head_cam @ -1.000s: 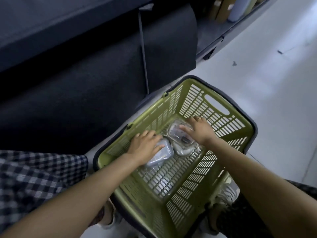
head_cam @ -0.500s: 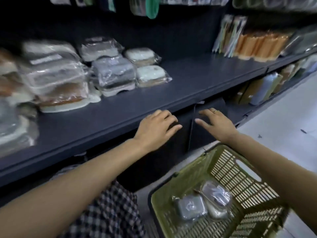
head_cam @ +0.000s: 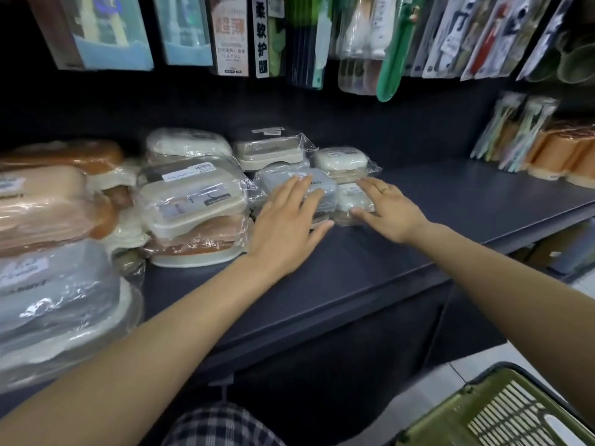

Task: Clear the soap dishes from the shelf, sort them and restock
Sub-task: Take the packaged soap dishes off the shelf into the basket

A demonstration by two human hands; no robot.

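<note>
Plastic-wrapped soap dishes crowd the left half of the dark shelf point(head_cam: 402, 259). My left hand point(head_cam: 286, 220) lies with spread fingers on a small grey wrapped soap dish point(head_cam: 280, 181). My right hand point(head_cam: 386, 210) reaches over a small white wrapped soap dish point(head_cam: 349, 197) beside it, fingers straight and touching the wrap. Another white dish point(head_cam: 339, 157) sits just behind these. Larger cream and brown dishes point(head_cam: 193, 201) are stacked to the left.
A green plastic basket point(head_cam: 502, 413) stands on the floor at the bottom right. Packaged goods hang above the shelf. Orange cups point(head_cam: 566, 156) and packed toothbrushes point(head_cam: 512, 130) stand at the shelf's right end. More big wrapped dishes point(head_cam: 54, 291) fill the near left.
Both hands left the basket, rose past the shelf edge and now lie on two small dishes on the shelf. The view swung up from the basket to the shelf.
</note>
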